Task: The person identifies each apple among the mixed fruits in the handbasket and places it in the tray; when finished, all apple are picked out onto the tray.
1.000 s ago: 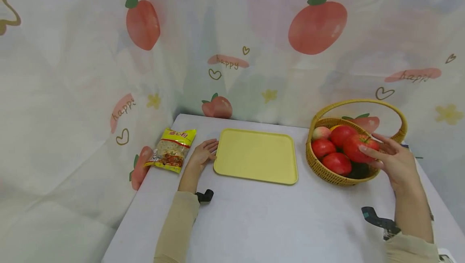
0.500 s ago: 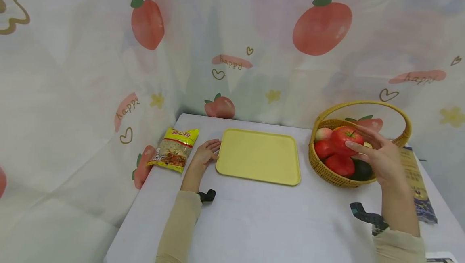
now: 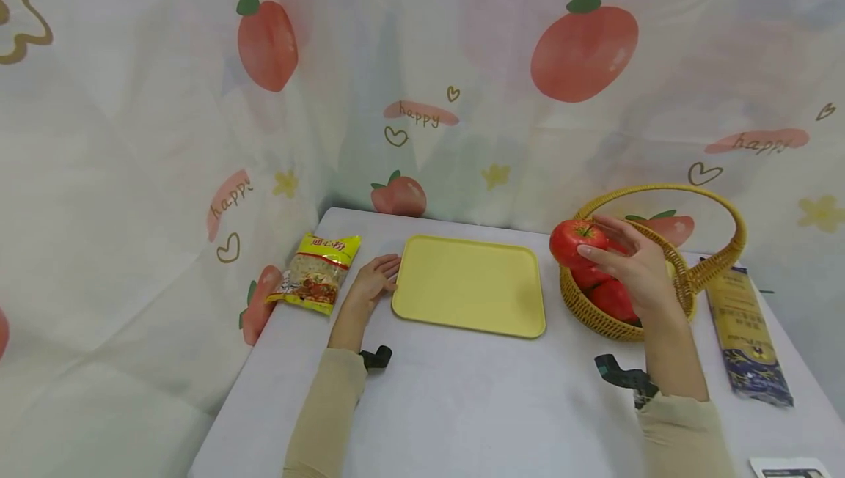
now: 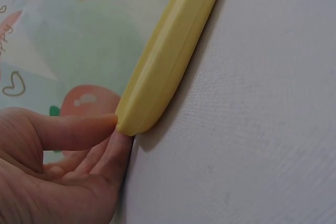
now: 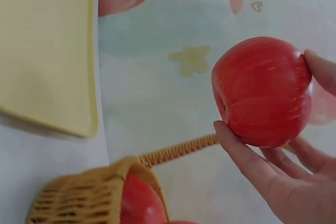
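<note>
A red apple (image 3: 578,243) is pinched between the thumb and fingers of my right hand (image 3: 637,269), held up over the left side of the wicker basket (image 3: 597,322). The right wrist view shows the apple (image 5: 262,92) clear of the basket, fingertips and thumb on its sides. More red fruit (image 3: 612,299) lies in the basket, partly hidden by the hand. My left hand (image 3: 374,280) rests at the left edge of the yellow tray (image 3: 469,287), fingers extended. In the left wrist view its thumb (image 4: 79,131) touches the tray's corner (image 4: 131,121).
A yellow food packet (image 3: 317,273) lies left of my left hand. Right of the basket is a long gold-and-blue packet (image 3: 749,335). A white-edged object (image 3: 785,463) shows at the lower right. The basket's handle (image 3: 716,203) arches up near the patterned backdrop.
My right hand has moved left with the apple, from the basket's right part to above its left rim, uncovering the long packet. The left hand has stayed at the tray.
</note>
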The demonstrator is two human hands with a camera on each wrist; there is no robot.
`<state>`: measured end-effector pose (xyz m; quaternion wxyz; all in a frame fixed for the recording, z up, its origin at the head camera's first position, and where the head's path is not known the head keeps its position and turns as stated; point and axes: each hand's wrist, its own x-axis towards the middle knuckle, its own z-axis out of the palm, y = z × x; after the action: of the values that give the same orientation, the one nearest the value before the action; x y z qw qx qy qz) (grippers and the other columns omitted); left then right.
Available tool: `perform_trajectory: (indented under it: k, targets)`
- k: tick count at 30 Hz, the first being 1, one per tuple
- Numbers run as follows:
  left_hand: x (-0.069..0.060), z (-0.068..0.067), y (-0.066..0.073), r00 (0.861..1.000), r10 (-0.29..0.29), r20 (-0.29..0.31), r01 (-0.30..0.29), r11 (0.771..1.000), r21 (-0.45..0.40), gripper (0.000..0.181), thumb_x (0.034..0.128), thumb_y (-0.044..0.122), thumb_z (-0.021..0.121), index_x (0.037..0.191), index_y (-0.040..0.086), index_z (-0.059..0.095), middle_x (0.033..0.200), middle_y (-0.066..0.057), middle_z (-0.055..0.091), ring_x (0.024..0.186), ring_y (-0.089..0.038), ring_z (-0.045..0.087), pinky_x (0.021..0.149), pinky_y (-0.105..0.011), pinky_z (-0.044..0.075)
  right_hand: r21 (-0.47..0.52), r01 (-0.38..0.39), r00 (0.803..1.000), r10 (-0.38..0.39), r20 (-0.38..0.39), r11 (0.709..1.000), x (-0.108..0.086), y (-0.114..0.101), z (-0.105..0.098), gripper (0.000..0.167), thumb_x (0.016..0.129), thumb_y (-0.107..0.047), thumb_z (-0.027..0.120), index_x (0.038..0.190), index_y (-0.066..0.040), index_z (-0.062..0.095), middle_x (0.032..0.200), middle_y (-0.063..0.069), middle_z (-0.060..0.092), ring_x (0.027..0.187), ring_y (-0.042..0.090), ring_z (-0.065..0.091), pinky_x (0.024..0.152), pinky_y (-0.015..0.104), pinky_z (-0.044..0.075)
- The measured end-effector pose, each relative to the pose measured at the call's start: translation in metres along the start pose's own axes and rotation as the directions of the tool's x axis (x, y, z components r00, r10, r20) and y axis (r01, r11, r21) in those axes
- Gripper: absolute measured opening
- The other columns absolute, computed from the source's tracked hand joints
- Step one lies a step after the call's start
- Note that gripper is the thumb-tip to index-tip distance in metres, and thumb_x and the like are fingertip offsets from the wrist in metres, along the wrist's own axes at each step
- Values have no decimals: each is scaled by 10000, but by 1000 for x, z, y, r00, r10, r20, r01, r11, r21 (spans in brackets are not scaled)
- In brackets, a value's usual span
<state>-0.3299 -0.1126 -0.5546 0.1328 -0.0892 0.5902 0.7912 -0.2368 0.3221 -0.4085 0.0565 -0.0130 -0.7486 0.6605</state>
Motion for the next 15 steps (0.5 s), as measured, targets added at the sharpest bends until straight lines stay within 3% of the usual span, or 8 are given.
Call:
perform_trajectory:
  k: [3,8,15]
  targets:
    - [-1,0,0,1000,2,5,-2,1000,-1,830,746,-396,458,1512,-79,435,1543,-275,477,1466,-356,444,1193,-460,396,-40,-25,1000,26,6,999,4,-1,12,706,917,-243,816,1549,-194,505,1456,-2,523,1172,138,544,801,163,590]
    - [0,-1,-1,1000,-2,14,2,1000,11,833,751,-404,460,1516,-78,428,1549,-274,470,1470,-355,438,1198,-452,394,-17,-44,999,45,29,999,12,-1,31,663,911,-264,823,1513,-235,546,1455,-4,542,1189,119,582,839,172,588]
    - [1,0,-1,1000,5,1,-5,999,47,828,741,-396,459,1496,-56,469,1534,-245,499,1458,-337,457,1202,-436,397,74,5,999,-9,52,997,23,4,52,621,910,-186,821,1481,-166,578,1420,43,552,1114,131,634,830,180,597]
